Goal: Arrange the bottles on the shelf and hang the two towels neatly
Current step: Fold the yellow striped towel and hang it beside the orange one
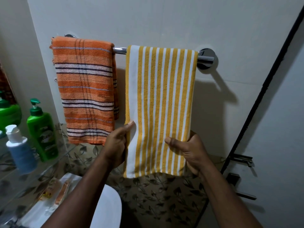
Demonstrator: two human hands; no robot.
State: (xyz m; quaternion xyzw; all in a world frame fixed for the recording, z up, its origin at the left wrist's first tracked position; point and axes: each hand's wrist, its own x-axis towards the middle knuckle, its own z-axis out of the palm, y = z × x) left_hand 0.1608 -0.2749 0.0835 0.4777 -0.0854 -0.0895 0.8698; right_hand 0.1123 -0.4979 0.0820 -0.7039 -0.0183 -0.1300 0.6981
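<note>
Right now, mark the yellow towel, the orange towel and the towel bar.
yellow towel point(161, 96), head view, front centre.
orange towel point(83, 89), head view, front centre.
towel bar point(119, 51), head view, bare chrome between towels.

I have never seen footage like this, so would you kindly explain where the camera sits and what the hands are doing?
There is no machine here. The one picture comes from a wide-angle camera worn on a person's head, looking forward and down at their two bare hands. A chrome rail on the wall carries an orange towel and a yellow towel. The left hand and right hand each pinch a side edge of the yellow towel near its lower end. At the left, a glass shelf holds a green bottle and a blue bottle.
</note>
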